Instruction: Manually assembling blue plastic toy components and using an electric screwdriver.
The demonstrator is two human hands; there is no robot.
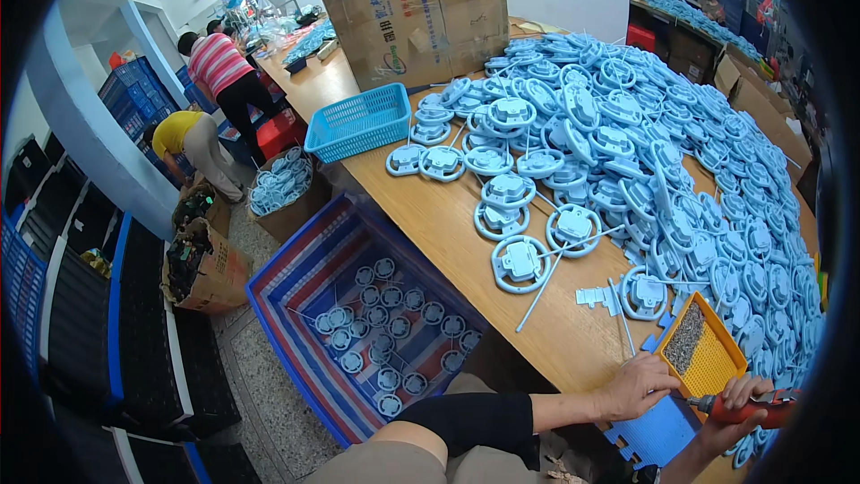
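Note:
My right hand point(736, 405), at the lower right, is wrapped round a red and black electric screwdriver point(772, 410), whose tip points left. Facing that tip, my left hand point(638, 385) has its fingers drawn together; whatever they pinch is too small or hidden to name. Just beyond both hands sits a yellow tray point(722, 351) with a heap of small screws point(685, 338). A blue foam mat point(661, 435) lies under the hands at the table's edge. Nearest to the tray is a light-blue toy steering wheel point(643, 292) with a thin rod beside it.
A large heap of similar light-blue wheels point(618, 134) covers the wooden table point(421, 206). At the far end stand a blue basket point(358, 123) and a cardboard box point(412, 18). Left of the table, a striped bin point(296, 350) holds several wheels. Two people work in the background.

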